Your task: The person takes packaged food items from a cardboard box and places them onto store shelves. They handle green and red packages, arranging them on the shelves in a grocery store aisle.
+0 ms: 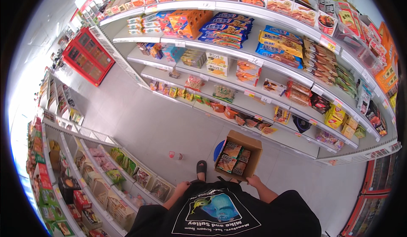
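An open cardboard box [249, 144] stands in front of me, tilted a little in the view. Inside are several snack packets [229, 157] with orange-brown and green printing. A round blue object [218, 148] shows partly from under the box's left side; the rest is hidden. My right hand [253, 180] is at the box's near right corner, its fingers on the cardboard edge. At my left hip, my left hand [183, 186] hangs by the hem of my black T-shirt [254, 198]; its fingers are partly hidden.
A long shelf unit [283, 135] full of packaged snacks runs across the front. Another stocked shelf [92, 163] lies close on my left. A bottle [175, 155] with a red part lies on the tiled floor [149, 132]. A red cabinet [89, 57] stands far left.
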### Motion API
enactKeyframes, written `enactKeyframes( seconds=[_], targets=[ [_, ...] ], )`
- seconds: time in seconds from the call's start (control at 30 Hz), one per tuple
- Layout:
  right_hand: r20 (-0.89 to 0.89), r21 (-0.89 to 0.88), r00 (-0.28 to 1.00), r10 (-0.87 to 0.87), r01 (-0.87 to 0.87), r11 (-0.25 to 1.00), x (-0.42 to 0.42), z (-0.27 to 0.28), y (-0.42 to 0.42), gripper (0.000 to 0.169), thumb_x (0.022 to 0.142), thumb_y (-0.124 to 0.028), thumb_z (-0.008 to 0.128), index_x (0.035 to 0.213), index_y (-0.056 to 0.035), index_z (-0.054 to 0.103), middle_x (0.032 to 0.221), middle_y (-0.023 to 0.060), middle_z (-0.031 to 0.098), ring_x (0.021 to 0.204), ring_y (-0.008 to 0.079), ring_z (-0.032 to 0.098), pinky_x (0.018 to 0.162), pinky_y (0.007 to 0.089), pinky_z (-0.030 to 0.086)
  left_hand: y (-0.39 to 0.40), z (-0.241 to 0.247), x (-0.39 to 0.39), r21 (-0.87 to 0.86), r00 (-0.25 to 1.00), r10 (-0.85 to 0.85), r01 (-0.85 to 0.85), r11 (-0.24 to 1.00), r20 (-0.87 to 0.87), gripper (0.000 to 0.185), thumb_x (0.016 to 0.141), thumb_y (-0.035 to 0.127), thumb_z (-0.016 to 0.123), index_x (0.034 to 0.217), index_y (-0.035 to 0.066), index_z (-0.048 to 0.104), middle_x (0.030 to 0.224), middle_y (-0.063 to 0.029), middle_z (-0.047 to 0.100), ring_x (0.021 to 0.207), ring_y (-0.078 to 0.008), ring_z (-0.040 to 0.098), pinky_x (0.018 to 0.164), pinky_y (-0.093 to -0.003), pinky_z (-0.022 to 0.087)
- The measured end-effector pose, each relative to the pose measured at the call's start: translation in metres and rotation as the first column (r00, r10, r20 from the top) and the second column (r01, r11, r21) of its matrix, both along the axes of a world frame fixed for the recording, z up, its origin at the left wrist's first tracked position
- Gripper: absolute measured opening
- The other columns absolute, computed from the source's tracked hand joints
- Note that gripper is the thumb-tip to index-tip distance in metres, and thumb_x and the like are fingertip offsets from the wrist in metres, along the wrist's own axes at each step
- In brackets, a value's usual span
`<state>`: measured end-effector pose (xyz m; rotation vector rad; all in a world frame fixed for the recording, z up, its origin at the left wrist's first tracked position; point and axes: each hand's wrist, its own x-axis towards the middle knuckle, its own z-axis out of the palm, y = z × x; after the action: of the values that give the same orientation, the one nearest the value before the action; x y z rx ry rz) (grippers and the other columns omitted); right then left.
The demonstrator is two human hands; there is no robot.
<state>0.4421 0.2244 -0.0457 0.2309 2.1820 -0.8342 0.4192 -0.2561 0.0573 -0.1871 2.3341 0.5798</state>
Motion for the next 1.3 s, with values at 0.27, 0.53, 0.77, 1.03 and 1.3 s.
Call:
enactKeyframes(
  seconds=[0.27,0.53,0.77,1.03,1.3],
  targets=[
    [0.467,-0.045,0.767,-0.440,0.518,0.854,-0.042,0.035,-0.019,0.036,0.086,-0.038,0.061,0.100,-0.0052,0.066,0.087,0.0117,0.071,0.071,0.0243,0.071,0.064,0.0357,0.050,-0.025,-0.050,-0.018,0.109,0.991,0.074,-0.086,0.990,0.111,0.048,0.081,0.051,0.063,0.107,0.011,0.071,0.100,-0.0139,0.071,0.096,-0.0306,0.067,0.087,-0.0394,0.050],
    [0.381,-0.180,0.664,-0.644,0.736,0.653,-0.023,0.079,-0.054,0.053,0.087,-0.038,0.062,0.126,-0.0040,0.052,0.106,0.0173,0.067,0.092,0.0287,0.068,0.072,0.0414,0.050,-0.002,-0.127,-0.102,0.481,0.976,-0.208,0.210,0.851,-0.059,0.033,0.083,0.033,0.064,0.106,0.010,0.072,0.098,-0.0137,0.072,0.095,-0.0264,0.068,0.090,-0.0374,0.051],
    [0.161,-0.170,0.516,-0.841,0.854,0.491,0.042,0.041,-0.087,0.065,0.088,-0.055,0.057,0.125,-0.0011,0.058,0.102,0.0173,0.068,0.093,0.0259,0.066,0.081,0.0401,0.050,0.012,-0.110,-0.137,0.475,0.938,-0.342,0.271,0.837,0.066,0.033,0.084,0.032,0.066,0.107,0.009,0.071,0.102,-0.0121,0.071,0.097,-0.0228,0.066,0.088,-0.0355,0.051],
    [0.020,-0.125,0.619,-0.785,0.781,0.612,0.053,-0.020,-0.088,0.070,0.091,-0.061,0.051,0.110,0.0044,0.066,0.095,0.0167,0.070,0.086,0.0238,0.066,0.080,0.0363,0.051,-0.007,-0.119,-0.148,0.487,0.921,-0.340,0.213,0.847,0.189,0.038,0.082,0.036,0.069,0.107,0.007,0.071,0.101,-0.0106,0.071,0.095,-0.0204,0.066,0.086,-0.0351,0.050],
    [0.056,-0.073,0.727,-0.684,0.686,0.724,0.046,-0.039,-0.061,0.064,0.094,-0.055,0.051,0.107,0.0055,0.068,0.097,0.0168,0.070,0.087,0.0255,0.067,0.081,0.0372,0.052,-0.006,-0.135,-0.126,0.515,0.966,-0.200,0.089,0.853,0.166,0.036,0.081,0.033,0.069,0.108,0.009,0.072,0.098,-0.0104,0.072,0.095,-0.0207,0.067,0.089,-0.0358,0.050]
  ],
)
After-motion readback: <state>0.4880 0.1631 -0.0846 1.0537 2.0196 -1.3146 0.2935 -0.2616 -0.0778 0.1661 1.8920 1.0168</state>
